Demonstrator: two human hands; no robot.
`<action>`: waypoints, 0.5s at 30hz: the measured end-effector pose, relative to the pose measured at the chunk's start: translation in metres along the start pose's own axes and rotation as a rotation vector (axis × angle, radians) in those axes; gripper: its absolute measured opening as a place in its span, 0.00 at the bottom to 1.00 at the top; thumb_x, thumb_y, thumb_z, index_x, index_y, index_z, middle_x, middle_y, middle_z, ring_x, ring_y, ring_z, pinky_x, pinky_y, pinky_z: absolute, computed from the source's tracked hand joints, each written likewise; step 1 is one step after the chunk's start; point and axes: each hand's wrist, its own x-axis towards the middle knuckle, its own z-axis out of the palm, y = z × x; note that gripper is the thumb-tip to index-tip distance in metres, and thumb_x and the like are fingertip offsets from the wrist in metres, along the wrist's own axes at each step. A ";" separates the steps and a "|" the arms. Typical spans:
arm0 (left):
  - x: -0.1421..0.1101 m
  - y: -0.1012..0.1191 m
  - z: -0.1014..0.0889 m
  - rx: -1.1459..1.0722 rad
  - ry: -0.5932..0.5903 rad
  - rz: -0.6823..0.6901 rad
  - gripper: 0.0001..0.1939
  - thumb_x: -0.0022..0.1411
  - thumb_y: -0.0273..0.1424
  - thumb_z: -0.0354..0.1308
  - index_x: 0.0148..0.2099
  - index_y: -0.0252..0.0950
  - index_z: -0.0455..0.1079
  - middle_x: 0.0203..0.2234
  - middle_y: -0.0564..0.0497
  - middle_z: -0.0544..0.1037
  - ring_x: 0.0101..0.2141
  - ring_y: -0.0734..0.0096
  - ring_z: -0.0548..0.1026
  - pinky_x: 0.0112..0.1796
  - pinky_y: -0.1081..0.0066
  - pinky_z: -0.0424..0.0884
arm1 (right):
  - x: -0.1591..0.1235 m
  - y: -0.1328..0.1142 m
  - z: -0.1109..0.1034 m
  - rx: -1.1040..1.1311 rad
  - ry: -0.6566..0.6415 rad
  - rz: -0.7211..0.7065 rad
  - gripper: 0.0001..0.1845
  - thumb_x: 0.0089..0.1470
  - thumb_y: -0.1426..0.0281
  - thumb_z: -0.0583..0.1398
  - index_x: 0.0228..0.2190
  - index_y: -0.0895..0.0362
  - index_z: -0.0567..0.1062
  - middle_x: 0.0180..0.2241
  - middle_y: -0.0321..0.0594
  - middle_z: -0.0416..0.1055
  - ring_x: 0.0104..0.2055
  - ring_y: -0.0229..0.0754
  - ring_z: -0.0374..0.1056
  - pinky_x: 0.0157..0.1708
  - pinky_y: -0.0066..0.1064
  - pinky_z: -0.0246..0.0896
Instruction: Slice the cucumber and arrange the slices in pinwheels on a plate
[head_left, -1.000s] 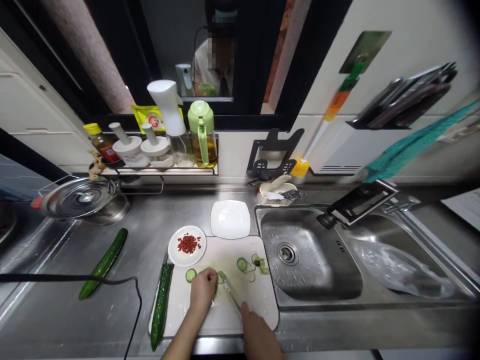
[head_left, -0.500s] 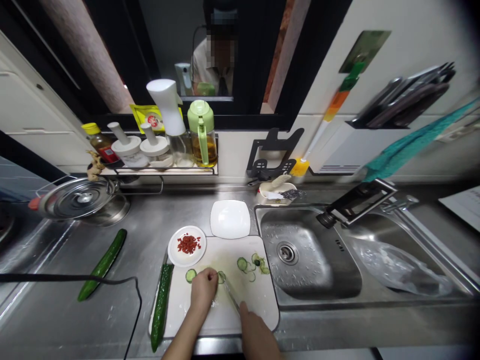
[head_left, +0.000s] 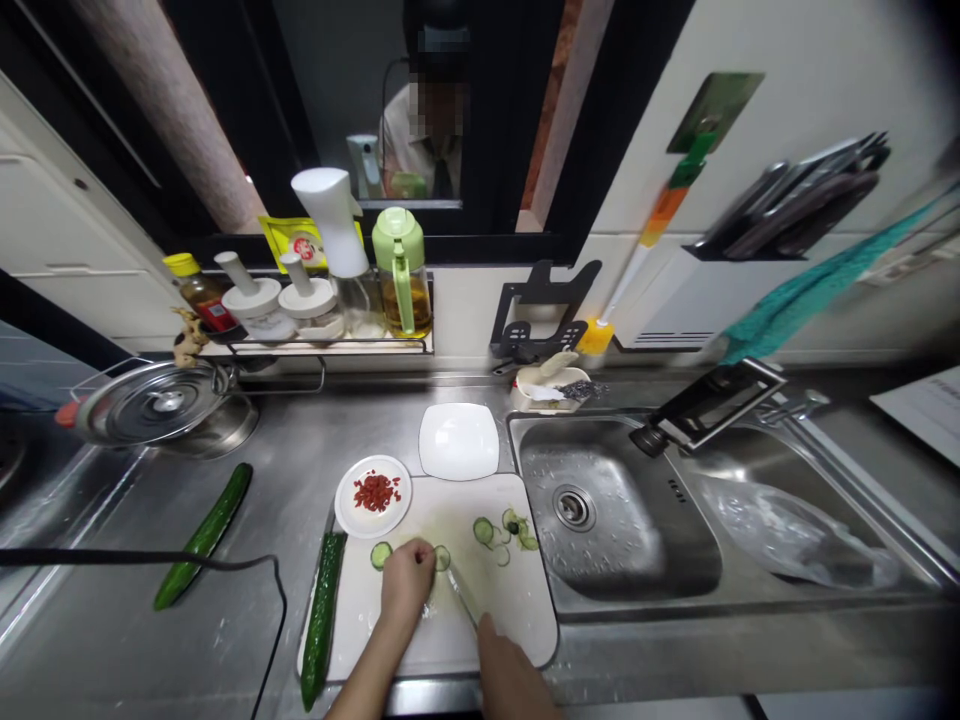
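Note:
My left hand point(head_left: 409, 578) rests over the white cutting board point(head_left: 517, 620), fingers pinched together at the edge of a thin cucumber slice point(head_left: 442, 558). Just left of that hand lies another cucumber slice point(head_left: 380, 555). In my right hand point(head_left: 510, 665) is a knife point(head_left: 464, 596), its blade tip beside the pinched slice. More cucumber slices and thin curled peelings point(head_left: 525, 538) sit at the board's upper right. A whole cucumber point(head_left: 322, 620) lies along the board's left edge. How much my left fingers cover is hidden.
A plate of red berries point(head_left: 375, 525) overlaps the board's upper left corner, near a white dish point(head_left: 459, 440). The sink point(head_left: 615, 540) is on the right. Another cucumber point(head_left: 202, 535) lies left, with a black cable point(head_left: 225, 565) across it. Bottles point(head_left: 403, 275) stand on the back rack.
The view has shifted very slightly. My right hand and the knife handle have moved a little to the left; my left hand stays at the slice.

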 end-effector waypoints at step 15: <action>-0.014 -0.022 -0.039 -0.095 0.128 -0.071 0.18 0.54 0.46 0.53 0.30 0.37 0.74 0.24 0.52 0.78 0.27 0.69 0.73 0.31 0.74 0.64 | 0.000 0.030 0.008 -0.090 -0.120 0.159 0.42 0.39 0.86 0.49 0.59 0.60 0.58 0.45 0.54 0.72 0.48 0.53 0.69 0.43 0.39 0.65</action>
